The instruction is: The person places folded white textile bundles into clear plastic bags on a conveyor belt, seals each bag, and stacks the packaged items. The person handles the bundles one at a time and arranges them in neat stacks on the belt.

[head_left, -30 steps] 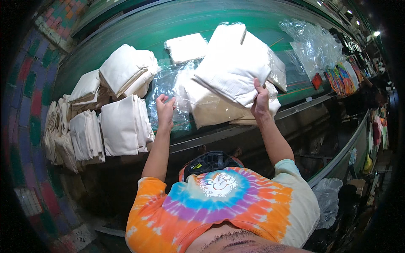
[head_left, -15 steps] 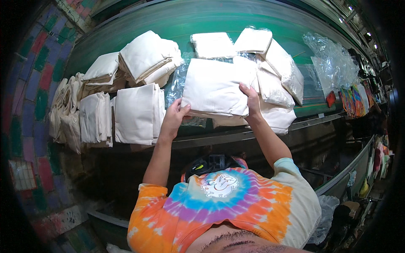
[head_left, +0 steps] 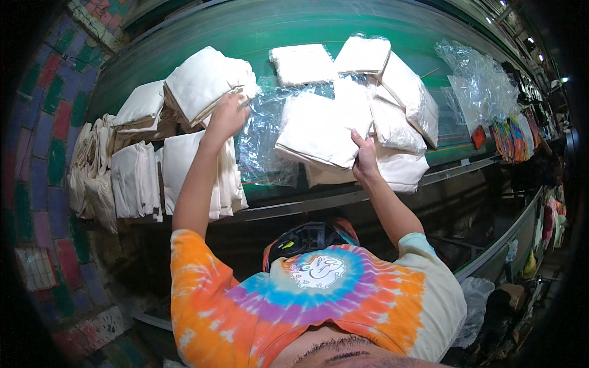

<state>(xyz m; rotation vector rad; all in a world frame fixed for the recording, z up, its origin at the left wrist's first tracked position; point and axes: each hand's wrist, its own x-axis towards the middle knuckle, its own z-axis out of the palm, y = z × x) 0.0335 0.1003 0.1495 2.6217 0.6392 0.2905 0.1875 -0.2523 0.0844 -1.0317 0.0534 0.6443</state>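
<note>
The right hand [head_left: 365,154] grips the near right corner of a folded white cloth [head_left: 316,132], thumb on top, the fingers beneath mostly hidden; this cloth slants over the front of the green table [head_left: 257,29]. The left hand [head_left: 228,116] has its fingers bent at the right edge of a stack of folded cream cloth [head_left: 199,80], though whether they grip it I cannot tell. Clear plastic bags [head_left: 264,150] lie crumpled and shiny between that stack and the white cloth. Past the cloth, a small bagged bundle [head_left: 302,64] holds folded white fabric inside clear film, and just beside it a second wrapped packet [head_left: 363,55] holds the same. To the right, a longer bagged bundle [head_left: 412,95] encloses more white fabric, while farther right spreads a heap of loose clear plastic [head_left: 478,73]
</note>
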